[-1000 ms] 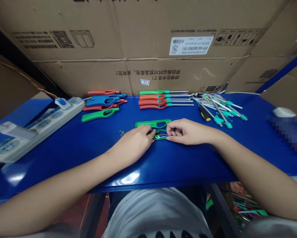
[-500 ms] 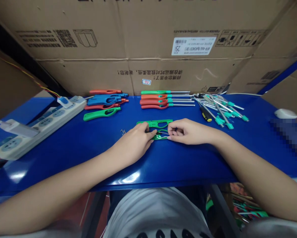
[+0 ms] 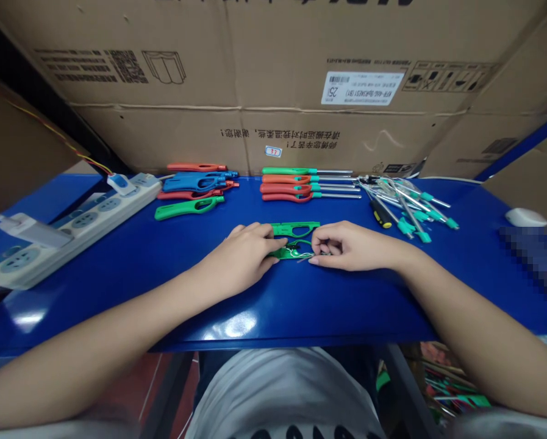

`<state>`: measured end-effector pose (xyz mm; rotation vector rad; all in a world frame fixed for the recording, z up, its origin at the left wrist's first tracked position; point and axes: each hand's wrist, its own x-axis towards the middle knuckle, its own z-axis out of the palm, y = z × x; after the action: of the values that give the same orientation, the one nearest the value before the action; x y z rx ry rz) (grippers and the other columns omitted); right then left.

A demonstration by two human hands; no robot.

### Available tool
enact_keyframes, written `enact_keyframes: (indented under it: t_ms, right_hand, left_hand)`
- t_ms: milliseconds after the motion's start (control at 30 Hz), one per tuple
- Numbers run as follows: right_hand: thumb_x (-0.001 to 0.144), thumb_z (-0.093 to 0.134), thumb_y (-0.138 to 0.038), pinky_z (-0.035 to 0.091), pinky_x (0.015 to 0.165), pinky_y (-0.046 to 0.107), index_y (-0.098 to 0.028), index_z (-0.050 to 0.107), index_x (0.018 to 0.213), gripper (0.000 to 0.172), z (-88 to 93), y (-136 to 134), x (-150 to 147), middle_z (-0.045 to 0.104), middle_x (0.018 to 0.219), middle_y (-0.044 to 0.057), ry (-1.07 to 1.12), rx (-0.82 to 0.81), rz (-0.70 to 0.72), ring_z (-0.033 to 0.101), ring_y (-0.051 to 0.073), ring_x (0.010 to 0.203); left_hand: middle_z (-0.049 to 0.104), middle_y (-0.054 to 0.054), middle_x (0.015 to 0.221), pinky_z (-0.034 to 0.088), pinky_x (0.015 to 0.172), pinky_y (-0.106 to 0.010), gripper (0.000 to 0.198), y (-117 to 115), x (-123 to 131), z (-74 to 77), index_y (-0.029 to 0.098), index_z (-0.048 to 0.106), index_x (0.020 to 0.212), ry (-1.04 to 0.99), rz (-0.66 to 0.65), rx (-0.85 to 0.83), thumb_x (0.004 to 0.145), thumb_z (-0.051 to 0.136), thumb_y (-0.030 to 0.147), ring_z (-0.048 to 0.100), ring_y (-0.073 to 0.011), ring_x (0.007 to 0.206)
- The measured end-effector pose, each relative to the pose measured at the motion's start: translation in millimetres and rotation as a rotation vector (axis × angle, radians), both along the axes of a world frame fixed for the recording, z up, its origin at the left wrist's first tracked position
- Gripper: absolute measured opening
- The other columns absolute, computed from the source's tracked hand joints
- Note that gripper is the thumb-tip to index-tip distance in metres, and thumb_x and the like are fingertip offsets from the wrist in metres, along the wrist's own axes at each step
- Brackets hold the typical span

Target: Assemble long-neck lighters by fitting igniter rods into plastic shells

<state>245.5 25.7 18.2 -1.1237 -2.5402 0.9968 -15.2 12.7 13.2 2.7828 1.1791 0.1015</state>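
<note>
At the middle of the blue table lies a green plastic handle shell with thin wires in it. My left hand grips its left end, fingers curled over it. My right hand pinches the shell's right end, where a small metal part and the wires show. A second green handle shell rests just behind, touching the fingertips of both hands.
Red, blue and green handle shells lie at the back left; assembled lighters with metal tubes lie behind the hands. Metal rods with teal tips and a screwdriver lie right. A power strip runs along the left, before cardboard boxes.
Both hands stayed on the green shell, fingers shifting slightly. The left hand slid a little left and covers more of the shell's end. The camera tilted slightly.
</note>
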Motion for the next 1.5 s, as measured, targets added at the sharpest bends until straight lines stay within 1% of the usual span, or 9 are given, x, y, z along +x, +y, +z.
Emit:
enact_keyframes:
  t_ms: [100, 200, 333, 467, 667, 900, 1100, 1267, 1500]
  right_hand:
    - [0.093, 0.061, -0.05, 0.036, 0.06, 0.024, -0.017, 0.062, 0.081, 0.036, -0.6, 1, 1, 0.055, 0.071, -0.001, 0.007, 0.031, 0.025, 0.048, 0.011, 0.064]
    - [0.097, 0.056, -0.045, 0.036, 0.061, 0.025, -0.016, 0.061, 0.076, 0.036, -3.3, 2, 0, 0.056, 0.071, 0.0, -0.012, 0.109, 0.024, 0.048, 0.011, 0.064]
    - [0.093, 0.063, -0.037, 0.034, 0.058, 0.023, -0.017, 0.061, 0.077, 0.026, -6.8, 3, -1, 0.054, 0.065, -0.003, -0.042, 0.144, -0.011, 0.046, 0.01, 0.059]
    - [0.091, 0.064, -0.032, 0.033, 0.059, 0.023, -0.018, 0.065, 0.09, 0.015, -9.9, 3, -2, 0.057, 0.069, -0.003, -0.055, 0.217, -0.029, 0.048, 0.011, 0.061]
    - [0.097, 0.055, -0.029, 0.035, 0.066, 0.026, -0.018, 0.066, 0.089, 0.018, -16.8, 2, -10, 0.069, 0.084, 0.003, -0.105, 0.326, -0.054, 0.057, 0.014, 0.073]
    - [0.095, 0.058, -0.03, 0.029, 0.06, 0.026, -0.02, 0.069, 0.086, 0.018, -19.6, -1, -16, 0.071, 0.078, 0.001, -0.194, 0.322, -0.2, 0.058, 0.014, 0.067]
    - [0.094, 0.058, -0.028, 0.029, 0.059, 0.025, -0.018, 0.069, 0.084, 0.018, -23.8, 3, -15, 0.069, 0.074, 0.001, -0.127, 0.289, -0.206, 0.057, 0.013, 0.064]
    - [0.093, 0.06, -0.028, 0.029, 0.058, 0.025, -0.018, 0.068, 0.081, 0.017, -23.9, 4, -18, 0.068, 0.071, 0.001, -0.119, 0.279, -0.228, 0.055, 0.012, 0.062]
    - [0.092, 0.061, -0.029, 0.03, 0.059, 0.025, -0.019, 0.068, 0.08, 0.017, -24.5, 3, -20, 0.069, 0.071, 0.001, -0.13, 0.299, -0.257, 0.057, 0.013, 0.063]
  left_hand:
    - [0.066, -0.008, 0.111, 0.044, 0.085, -0.037, 0.035, 1, 0, 0.5, 0.023, 0.065, 0.132, -0.025, -0.036, 0.002, 0.097, 0.061, 0.026, 0.061, -0.026, 0.106]
    - [0.067, -0.008, 0.112, 0.043, 0.085, -0.036, 0.03, 0, 1, -0.2, 0.023, 0.068, 0.127, -0.039, -0.069, 0.009, 0.097, 0.061, 0.027, 0.061, -0.0256, 0.106]
    - [0.067, -0.008, 0.109, 0.044, 0.083, -0.036, 0.029, -2, 4, -1.1, 0.022, 0.068, 0.126, -0.024, -0.095, 0.05, 0.099, 0.06, 0.028, 0.062, -0.0254, 0.104]
    - [0.067, -0.009, 0.106, 0.045, 0.082, -0.037, 0.03, -3, 6, -1.1, 0.019, 0.068, 0.127, 0.018, -0.115, 0.103, 0.1, 0.057, 0.029, 0.063, -0.0256, 0.101]
    - [0.067, -0.009, 0.11, 0.046, 0.085, -0.038, 0.032, -2, 5, -3.2, 0.021, 0.066, 0.129, 0.002, -0.116, 0.098, 0.1, 0.058, 0.03, 0.062, -0.0263, 0.104]
    - [0.068, -0.012, 0.116, 0.048, 0.089, -0.041, 0.039, 3, 5, -7.5, 0.016, 0.062, 0.135, -0.024, -0.115, 0.098, 0.099, 0.06, 0.031, 0.062, -0.028, 0.108]
    - [0.067, -0.012, 0.115, 0.049, 0.092, -0.042, 0.04, 6, 6, -10.6, 0.015, 0.061, 0.136, -0.065, -0.12, 0.08, 0.098, 0.06, 0.029, 0.061, -0.0278, 0.108]
    - [0.065, -0.01, 0.107, 0.049, 0.087, -0.041, 0.034, 3, 6, -8.0, 0.023, 0.066, 0.132, -0.044, -0.118, 0.083, 0.1, 0.057, 0.029, 0.06, -0.026, 0.101]
    - [0.063, -0.009, 0.104, 0.048, 0.083, -0.038, 0.032, 2, 8, -4.0, 0.023, 0.069, 0.129, -0.012, -0.114, 0.075, 0.099, 0.058, 0.028, 0.059, -0.0246, 0.096]
